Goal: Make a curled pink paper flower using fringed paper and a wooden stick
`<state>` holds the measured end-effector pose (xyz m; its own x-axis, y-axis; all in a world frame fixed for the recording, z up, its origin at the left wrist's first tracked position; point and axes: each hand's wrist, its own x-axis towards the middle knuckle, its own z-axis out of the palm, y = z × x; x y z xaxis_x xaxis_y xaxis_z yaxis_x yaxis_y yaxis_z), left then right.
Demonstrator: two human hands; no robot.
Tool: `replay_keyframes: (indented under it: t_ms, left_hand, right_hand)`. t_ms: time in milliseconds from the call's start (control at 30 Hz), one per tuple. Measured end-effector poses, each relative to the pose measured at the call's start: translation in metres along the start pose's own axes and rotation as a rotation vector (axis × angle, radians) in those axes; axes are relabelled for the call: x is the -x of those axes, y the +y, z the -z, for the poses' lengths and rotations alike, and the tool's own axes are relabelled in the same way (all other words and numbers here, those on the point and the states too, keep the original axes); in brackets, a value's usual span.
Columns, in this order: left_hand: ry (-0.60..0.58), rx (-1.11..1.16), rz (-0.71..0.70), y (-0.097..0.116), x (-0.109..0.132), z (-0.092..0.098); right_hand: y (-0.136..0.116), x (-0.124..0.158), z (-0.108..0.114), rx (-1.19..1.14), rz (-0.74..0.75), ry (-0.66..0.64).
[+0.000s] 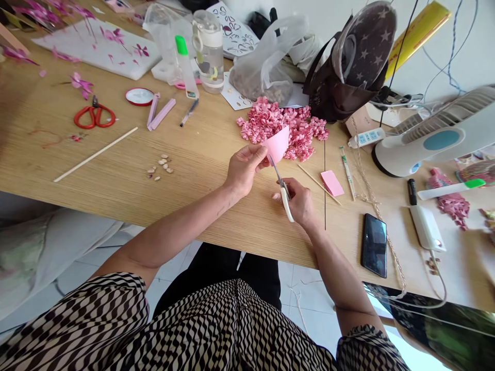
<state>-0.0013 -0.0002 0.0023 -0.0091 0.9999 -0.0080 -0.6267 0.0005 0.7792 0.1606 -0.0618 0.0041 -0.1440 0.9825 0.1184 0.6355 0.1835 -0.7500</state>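
My left hand [244, 167] pinches a sheet of pink paper [279, 143] by its lower left edge, holding it up off the table. White-handled scissors [285, 198] are gripped in my right hand [300, 202], their blades pointing up at the paper's lower edge. Whether the blades have cut into it I cannot tell. Just behind the paper lies a heap of curled pink paper pieces [266, 117]. To the right of my right hand rest a thin wooden stick [315, 180] and a small pink paper rectangle [332, 183].
Red-handled pliers [95, 115], a long pale stick [95, 154] and several small shells or seeds [164, 161] lie to the left. At the back stand a water bottle [211, 56] and a plastic bag [266, 67]. A phone [374, 245] and a white fan [425, 134] are on the right.
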Motion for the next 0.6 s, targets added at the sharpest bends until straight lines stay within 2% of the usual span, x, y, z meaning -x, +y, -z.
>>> replay_keyframes:
  t_ms: [333, 600]
  left_hand:
    - [-0.044, 0.054, -0.01, -0.0005, -0.0006, 0.0013]
    - [-0.032, 0.039, -0.004, -0.0007, -0.0014, 0.0013]
  right_hand:
    - [-0.0016, 0.0011, 0.0006, -0.004, -0.008, -0.006]
    - [-0.0024, 0.0013, 0.0007, 0.0, -0.027, 0.003]
